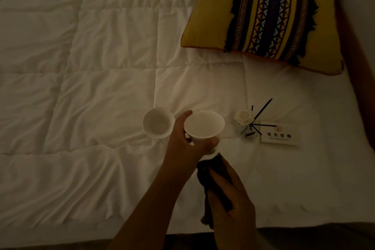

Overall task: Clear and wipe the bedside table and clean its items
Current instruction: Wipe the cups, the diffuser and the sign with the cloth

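My left hand (182, 144) grips a white cup (204, 126) by its side and holds it above the bed, mouth facing up toward me. Below it my right hand (231, 201) is closed around a dark cloth (213, 170) that touches the cup's base. A second white cup (157, 123) lies on the white quilt (91, 87) just left of my left hand. To the right on the quilt stand a small reed diffuser with black sticks and a white flower (246, 121) and a white card (279, 135).
A yellow cushion with a striped patterned band (269, 16) rests on the bed at the upper right. The bed's near edge runs along the bottom of the view. A dark vertical surface borders the far right.
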Tool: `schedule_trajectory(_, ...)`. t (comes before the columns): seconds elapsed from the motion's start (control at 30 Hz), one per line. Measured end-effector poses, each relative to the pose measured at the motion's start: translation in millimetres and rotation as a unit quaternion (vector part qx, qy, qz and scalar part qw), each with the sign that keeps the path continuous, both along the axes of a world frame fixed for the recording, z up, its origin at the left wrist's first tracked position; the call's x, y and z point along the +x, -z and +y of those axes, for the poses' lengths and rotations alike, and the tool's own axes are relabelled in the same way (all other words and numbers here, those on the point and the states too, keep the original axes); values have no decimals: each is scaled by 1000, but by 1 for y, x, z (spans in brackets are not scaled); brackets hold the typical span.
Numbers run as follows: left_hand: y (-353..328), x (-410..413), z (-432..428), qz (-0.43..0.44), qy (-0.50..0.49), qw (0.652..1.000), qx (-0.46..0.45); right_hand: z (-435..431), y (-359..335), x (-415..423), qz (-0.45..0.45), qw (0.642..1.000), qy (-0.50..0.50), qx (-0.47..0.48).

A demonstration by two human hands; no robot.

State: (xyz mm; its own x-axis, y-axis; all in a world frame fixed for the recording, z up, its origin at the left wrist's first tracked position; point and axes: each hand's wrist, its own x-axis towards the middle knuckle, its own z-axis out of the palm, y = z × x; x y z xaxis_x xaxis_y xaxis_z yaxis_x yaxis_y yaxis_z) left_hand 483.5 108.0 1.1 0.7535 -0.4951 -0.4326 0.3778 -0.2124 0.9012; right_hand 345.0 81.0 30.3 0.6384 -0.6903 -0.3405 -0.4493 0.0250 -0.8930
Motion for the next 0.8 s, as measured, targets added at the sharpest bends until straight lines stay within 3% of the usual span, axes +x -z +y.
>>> schedule_trajectory(0.1,12,2,-15,-99,24,994,38,-7,4,-8,30,997,0,65)
schedule_trajectory(0.3,46,-3,-35,-256,50,956,132,-14,3,-17,30,997,-25,67)
schedule_trajectory(0.57,84,-2,-40,-281,57,943,170,-27,11,-31,33,994,-16,102)
schedule_trajectory(0.8,59,-13,-29,-281,98,930,215,-38,7,-42,19,995,5,99)
